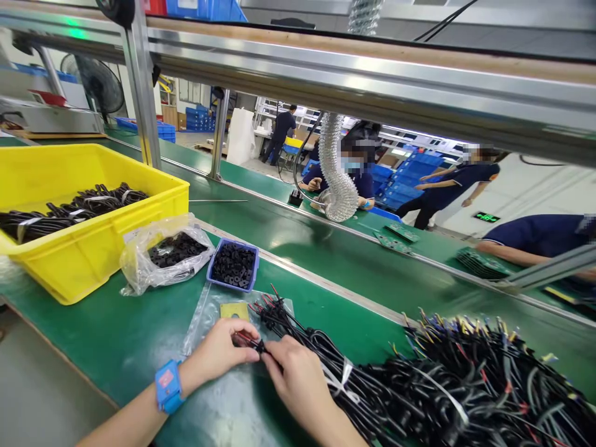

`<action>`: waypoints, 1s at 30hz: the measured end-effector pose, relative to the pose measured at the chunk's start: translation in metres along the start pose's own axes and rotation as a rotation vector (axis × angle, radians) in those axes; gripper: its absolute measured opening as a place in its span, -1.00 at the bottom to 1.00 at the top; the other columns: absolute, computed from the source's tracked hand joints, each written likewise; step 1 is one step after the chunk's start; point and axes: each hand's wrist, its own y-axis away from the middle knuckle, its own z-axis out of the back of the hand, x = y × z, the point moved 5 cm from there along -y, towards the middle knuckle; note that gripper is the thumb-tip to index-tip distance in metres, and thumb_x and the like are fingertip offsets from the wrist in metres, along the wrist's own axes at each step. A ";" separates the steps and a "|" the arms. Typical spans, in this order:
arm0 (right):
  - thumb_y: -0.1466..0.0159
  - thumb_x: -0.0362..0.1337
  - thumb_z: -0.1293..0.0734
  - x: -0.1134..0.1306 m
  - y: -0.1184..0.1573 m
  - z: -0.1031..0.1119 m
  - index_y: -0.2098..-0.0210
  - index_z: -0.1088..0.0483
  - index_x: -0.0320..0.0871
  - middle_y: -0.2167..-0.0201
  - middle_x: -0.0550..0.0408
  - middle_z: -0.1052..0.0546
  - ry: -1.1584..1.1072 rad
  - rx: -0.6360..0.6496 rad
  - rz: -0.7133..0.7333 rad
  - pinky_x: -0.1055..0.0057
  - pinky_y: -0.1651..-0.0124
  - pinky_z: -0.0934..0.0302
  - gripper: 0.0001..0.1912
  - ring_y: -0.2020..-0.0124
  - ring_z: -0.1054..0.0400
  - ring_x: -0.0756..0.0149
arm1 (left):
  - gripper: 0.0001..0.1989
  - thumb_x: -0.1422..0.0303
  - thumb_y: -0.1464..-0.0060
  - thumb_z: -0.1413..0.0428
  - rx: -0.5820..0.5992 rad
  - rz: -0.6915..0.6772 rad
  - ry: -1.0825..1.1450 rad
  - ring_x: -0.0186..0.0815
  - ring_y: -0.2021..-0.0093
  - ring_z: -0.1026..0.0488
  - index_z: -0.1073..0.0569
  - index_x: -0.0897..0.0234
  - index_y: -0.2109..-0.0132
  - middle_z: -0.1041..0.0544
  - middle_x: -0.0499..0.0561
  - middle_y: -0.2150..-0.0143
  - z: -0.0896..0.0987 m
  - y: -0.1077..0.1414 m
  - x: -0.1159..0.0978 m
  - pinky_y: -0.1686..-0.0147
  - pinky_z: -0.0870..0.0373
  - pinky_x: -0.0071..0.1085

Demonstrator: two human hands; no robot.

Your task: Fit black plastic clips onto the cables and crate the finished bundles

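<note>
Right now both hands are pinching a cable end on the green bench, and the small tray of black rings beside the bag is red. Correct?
Not quite. The head view shows the small tray is blue, not red. The rest holds: left hand and right hand pinch a cable end on the green bench, beside the bag.

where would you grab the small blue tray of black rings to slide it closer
Take the small blue tray by its two short end walls, coming down from above with the hands. It sits flat and open-topped on the green belt, brim-full of black rings, so a low, level grip keeps them in. The left end is crowded by the plastic bag, so fingers must slip between.
</note>
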 end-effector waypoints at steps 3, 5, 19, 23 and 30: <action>-0.22 -0.39 -0.17 0.001 0.000 0.000 0.53 -0.31 -0.13 0.58 0.16 -0.42 -0.015 -0.035 0.025 0.43 0.46 0.07 -0.78 0.47 -0.27 0.33 | -0.79 0.55 0.26 -0.17 -0.007 -0.007 -0.004 -0.33 0.36 -0.43 -0.50 0.34 0.34 -0.54 -0.03 0.38 0.000 0.000 0.000 0.31 -0.35 -0.45; -0.23 -0.39 -0.16 0.002 0.001 -0.001 0.55 -0.30 -0.13 0.60 0.16 -0.41 -0.018 -0.050 0.040 0.42 0.47 0.07 -0.76 0.48 -0.26 0.33 | -0.79 0.56 0.26 -0.17 -0.011 -0.008 0.007 -0.32 0.36 -0.43 -0.50 0.35 0.35 -0.54 -0.03 0.38 0.000 0.000 0.000 0.30 -0.36 -0.45; -0.08 -0.13 -0.33 -0.063 0.024 0.051 -0.16 -0.18 -0.12 -0.15 -0.08 -0.26 0.048 -0.027 -0.075 0.08 -0.12 -0.07 -0.34 -0.15 -0.11 0.00 | -0.79 0.41 0.14 -0.08 -0.375 -0.123 0.127 -0.27 0.26 -0.44 -0.45 0.33 0.26 -0.51 0.05 0.28 0.044 0.000 -0.009 0.28 -0.38 -0.41; 0.00 -0.33 -0.30 -0.090 0.037 0.037 -0.28 0.12 -0.08 -0.18 -0.02 -0.22 -0.142 0.265 -0.169 0.23 -0.10 -0.10 -0.11 -0.14 -0.15 0.11 | -0.79 0.36 0.14 -0.10 -0.369 -0.122 0.141 -0.27 0.29 -0.44 -0.46 0.34 0.28 -0.52 0.06 0.31 0.045 -0.001 -0.008 0.31 -0.37 -0.42; 0.09 -0.40 -0.21 -0.076 0.061 0.023 -0.29 0.21 -0.08 -0.12 0.01 -0.30 -0.059 0.032 -0.269 0.31 0.09 -0.26 -0.04 0.04 -0.35 0.11 | -0.81 0.35 0.06 -0.08 -0.301 -0.148 0.059 -0.28 0.30 -0.45 -0.46 0.34 0.28 -0.54 0.07 0.31 0.037 0.002 -0.008 0.31 -0.36 -0.43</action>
